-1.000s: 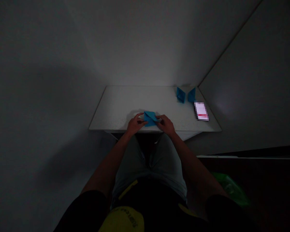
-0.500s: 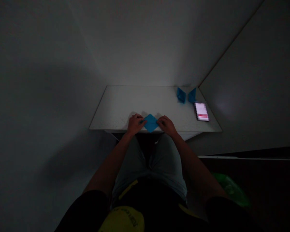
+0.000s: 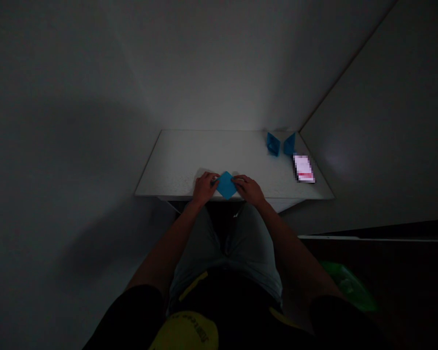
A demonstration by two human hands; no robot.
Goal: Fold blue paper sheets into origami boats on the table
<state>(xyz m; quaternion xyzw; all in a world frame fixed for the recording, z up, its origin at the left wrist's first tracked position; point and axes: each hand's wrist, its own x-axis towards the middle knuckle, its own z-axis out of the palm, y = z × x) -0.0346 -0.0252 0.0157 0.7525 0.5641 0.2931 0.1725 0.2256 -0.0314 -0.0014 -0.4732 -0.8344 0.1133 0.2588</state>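
Hands: your left hand (image 3: 205,188) and right hand (image 3: 248,189) sat curled at the side corners of the blue folded paper diamond (image 3: 226,185); a pinch or a press, you could not tell.
Paper: it lay flat on the white counter (image 3: 175,160), just inside the near edge.
Far right: two folded blue paper pieces (image 3: 273,144) stood near a pixelated white-and-pink phone or card (image 3: 304,168).

White table (image 3: 175,155), pushed into a room corner. Blue paper diamond (image 3: 226,185) lies flat near the front edge. Two folded blue paper pieces (image 3: 273,144) stand upright at the back right, just apart; blurred phone (image 3: 304,168) lies in front of them.
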